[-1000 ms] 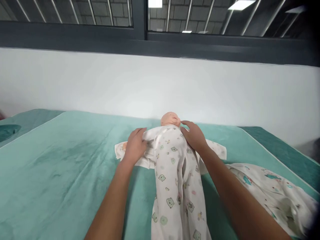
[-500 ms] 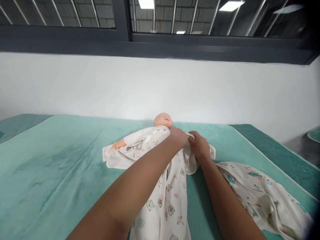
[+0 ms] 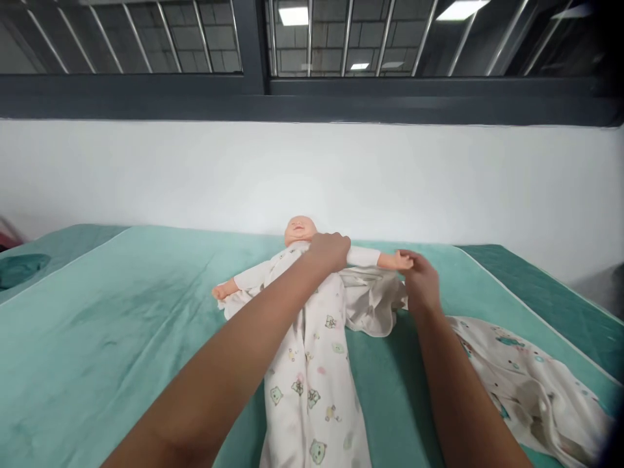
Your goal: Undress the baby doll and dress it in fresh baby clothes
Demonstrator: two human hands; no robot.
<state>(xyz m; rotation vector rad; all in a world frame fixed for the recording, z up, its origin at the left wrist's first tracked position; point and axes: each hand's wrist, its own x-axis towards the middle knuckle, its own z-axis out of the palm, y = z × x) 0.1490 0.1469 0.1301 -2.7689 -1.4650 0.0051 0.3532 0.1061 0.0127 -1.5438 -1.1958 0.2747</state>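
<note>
A baby doll lies on its back, head toward the wall, in a white garment printed with small animals. My left hand is closed at the doll's shoulder, around the upper part of the white sleeve; its fingertips are hidden. Out to the right, my right hand grips the doll's hand, and that arm is stretched straight sideways. Below this arm a loose white cloth is spread beside the body. The doll's other arm lies outstretched on the left.
A teal padded cover lies under everything. At the right rests a crumpled white printed cloth. Behind the doll rises a white wall, with a dark-framed barred window above.
The doll's right-side forearm and hand now show out of the sleeve. My right hand has moved right, from the cloth to the doll's hand. My left hand stays near the shoulder.
</note>
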